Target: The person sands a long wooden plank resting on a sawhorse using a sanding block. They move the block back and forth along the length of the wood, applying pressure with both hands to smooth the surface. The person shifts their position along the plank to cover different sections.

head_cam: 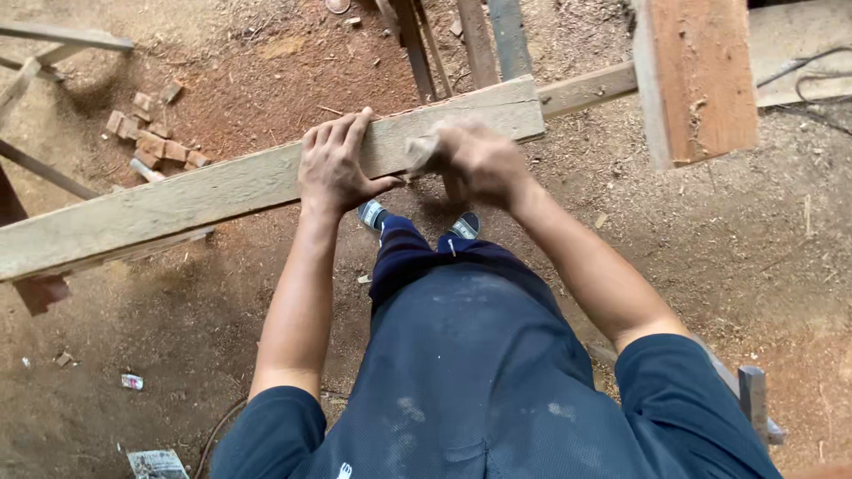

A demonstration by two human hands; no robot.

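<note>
Long plank [222, 191]: pale grey-tan, weathered, faint grain streaks. Upright beam [701, 75]: warm orange-brown. Ground [266, 98]: reddish-brown dirt, pale sawdust patches. Offcut blocks [151, 142]: light reddish-tan. Shirt [479, 408]: navy, whitish dust smudges. Trousers [404, 257]: dark blue. Shoes [373, 213]: dark with white trim.

A long plank [266, 182] runs diagonally from the frame's left edge to upper centre. The left hand [335, 164] lies on its middle; the right hand [479, 160] is just right of it, against the plank's near edge. Wood offcuts [151, 133] lie on the ground [692, 257] at upper left, behind the plank. A thick beam [701, 75] occupies the upper right.
</note>
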